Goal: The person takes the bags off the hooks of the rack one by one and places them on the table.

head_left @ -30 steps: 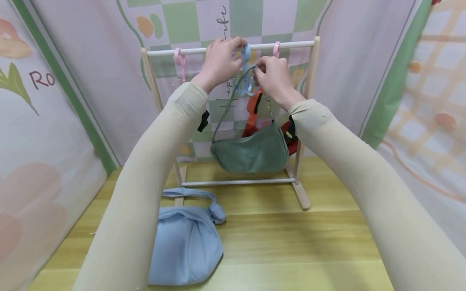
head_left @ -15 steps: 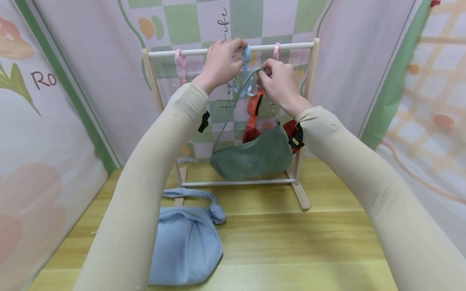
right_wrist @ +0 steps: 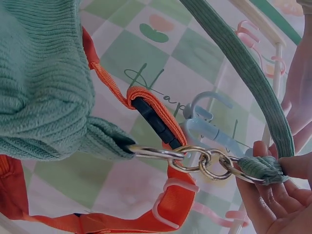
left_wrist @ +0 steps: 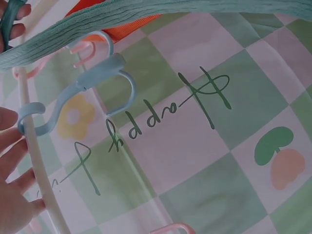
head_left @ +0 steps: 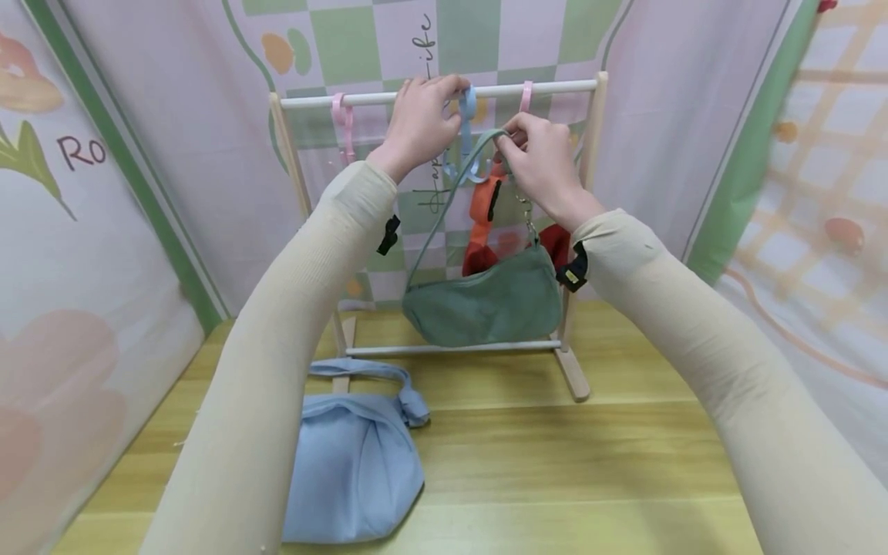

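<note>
A green corduroy shoulder bag hangs in front of the rack, its strap drawn up to my right hand. Thumb and fingers of that hand pinch the strap end, beside a metal link chain. Left of it, the strap crosses the lower prongs of a light blue hook, overlapping them in the head view. My left hand lies over the white rail, fingers touching it, fingertips right at the top of the blue hook.
A red bag with an orange strap hangs behind the green one, at the right pink hook. Another pink hook hangs at left. A light blue bag lies on the wooden table, partly behind my left sleeve.
My right hand has moved right and slightly down with the strap, and the green bag has lowered and shifted slightly right. The left hand stays at the rail.
</note>
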Available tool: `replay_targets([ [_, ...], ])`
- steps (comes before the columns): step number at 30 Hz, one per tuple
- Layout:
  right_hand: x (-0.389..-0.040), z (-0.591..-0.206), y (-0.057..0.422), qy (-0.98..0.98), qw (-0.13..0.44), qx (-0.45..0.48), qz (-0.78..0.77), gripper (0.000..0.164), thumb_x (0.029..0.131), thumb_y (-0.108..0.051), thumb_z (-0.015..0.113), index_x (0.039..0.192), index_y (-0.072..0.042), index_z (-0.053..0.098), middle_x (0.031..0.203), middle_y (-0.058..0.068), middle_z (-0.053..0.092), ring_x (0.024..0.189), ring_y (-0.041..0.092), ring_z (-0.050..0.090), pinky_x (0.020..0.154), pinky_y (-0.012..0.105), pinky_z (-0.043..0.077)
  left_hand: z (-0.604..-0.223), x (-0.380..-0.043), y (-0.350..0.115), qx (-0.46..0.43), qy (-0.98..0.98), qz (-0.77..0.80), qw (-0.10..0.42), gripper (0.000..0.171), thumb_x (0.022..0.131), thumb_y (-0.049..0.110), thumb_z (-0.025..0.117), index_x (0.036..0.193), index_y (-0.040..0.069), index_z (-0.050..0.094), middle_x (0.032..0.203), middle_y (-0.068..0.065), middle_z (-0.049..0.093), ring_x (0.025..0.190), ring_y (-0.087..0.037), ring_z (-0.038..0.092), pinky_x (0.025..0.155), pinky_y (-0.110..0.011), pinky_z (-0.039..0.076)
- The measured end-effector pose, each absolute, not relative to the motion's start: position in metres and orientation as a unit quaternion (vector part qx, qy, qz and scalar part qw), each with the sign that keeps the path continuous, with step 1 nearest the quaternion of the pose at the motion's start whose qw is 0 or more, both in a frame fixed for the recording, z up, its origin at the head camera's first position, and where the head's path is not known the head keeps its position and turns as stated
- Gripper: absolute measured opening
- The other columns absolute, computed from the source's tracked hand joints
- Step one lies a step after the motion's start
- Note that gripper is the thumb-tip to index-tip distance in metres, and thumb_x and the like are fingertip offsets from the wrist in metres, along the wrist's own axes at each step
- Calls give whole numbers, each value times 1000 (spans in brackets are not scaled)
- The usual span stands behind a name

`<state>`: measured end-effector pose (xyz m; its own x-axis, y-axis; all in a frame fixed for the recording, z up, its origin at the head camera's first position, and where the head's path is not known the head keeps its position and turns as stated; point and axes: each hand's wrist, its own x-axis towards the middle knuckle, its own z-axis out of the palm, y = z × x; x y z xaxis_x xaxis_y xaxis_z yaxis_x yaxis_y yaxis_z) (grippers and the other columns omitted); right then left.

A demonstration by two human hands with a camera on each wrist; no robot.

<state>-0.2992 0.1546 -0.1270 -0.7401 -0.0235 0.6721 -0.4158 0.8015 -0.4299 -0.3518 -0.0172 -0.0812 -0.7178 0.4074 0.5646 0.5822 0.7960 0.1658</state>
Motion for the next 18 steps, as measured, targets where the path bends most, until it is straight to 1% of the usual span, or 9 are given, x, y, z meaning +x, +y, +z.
replay_targets([
  [5,-296,-130,155,-884,340,129,293,27,97,-25,49,109,-7,66,91,5,73,66,0,62,58,14,46,-85,-354,-18,-272,-906,-179,270,43,95,22,49,138,24,47,143,11,46,136,-11,35,119,-32,4],
  [7,-295,-131,155,-884,337,130,298,27,97,-25,49,109,-7,66,91,5,73,66,0,63,58,14,47,-87,-354,-18,-276,-901,-186,279,41,95,21,50,136,23,49,143,11,47,136,-10,36,119,-29,5],
  [12,-293,-133,154,-878,332,138,317,25,97,-23,50,108,-6,65,92,7,73,73,14,70,58,14,49,-91,-353,-20,-284,-888,-203,300,38,95,18,51,133,21,53,138,10,52,133,-7,40,118,-23,8],
  [15,-292,-134,154,-874,334,140,324,25,97,-22,50,108,-5,65,93,8,73,75,18,70,60,13,50,-93,-352,-22,-284,-881,-223,307,36,95,17,51,130,20,55,135,9,55,131,-6,42,115,-17,15],
  [18,-289,-134,154,-871,341,138,325,24,97,-22,51,107,-6,66,94,7,74,72,14,69,61,13,49,-95,-349,-26,-282,-872,-243,319,34,94,17,52,127,18,58,132,7,58,128,-7,44,109,-13,22],
])
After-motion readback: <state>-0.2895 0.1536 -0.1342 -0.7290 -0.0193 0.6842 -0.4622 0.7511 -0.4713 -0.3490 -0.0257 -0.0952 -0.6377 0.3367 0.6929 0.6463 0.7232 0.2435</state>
